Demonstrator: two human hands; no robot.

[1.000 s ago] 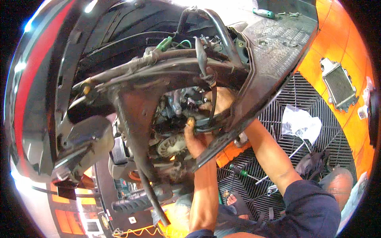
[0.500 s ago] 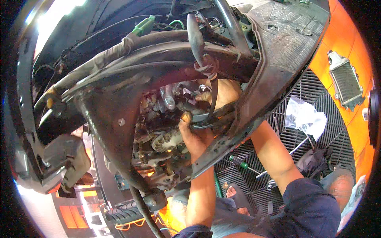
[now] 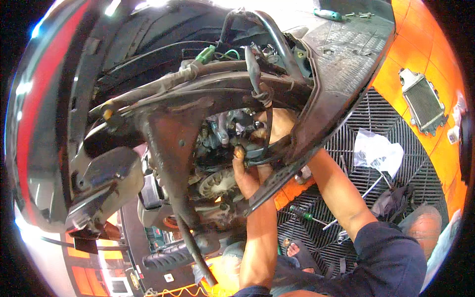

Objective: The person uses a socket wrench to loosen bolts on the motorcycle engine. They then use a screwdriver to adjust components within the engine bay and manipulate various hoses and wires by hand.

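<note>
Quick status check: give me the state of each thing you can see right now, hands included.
Left hand: reached up into the engine bay, thumb raised, grip hidden.
Right hand: deep behind the frame, fingers hidden.
Scooter body panel: tilted up, underside exposed.
Engine: uncovered, cooling fan visible.
Black hose: hanging loose.
Green-handled screwdriver: lying on the floor grate.
White plastic bag: crumpled on the grate.
Radiator: removed, lying on the orange floor.

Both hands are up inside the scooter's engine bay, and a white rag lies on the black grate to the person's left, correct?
Not quite: the head view shows the rag on the grate to the person's right. Both hands, left and right, are in the engine bay.
</note>
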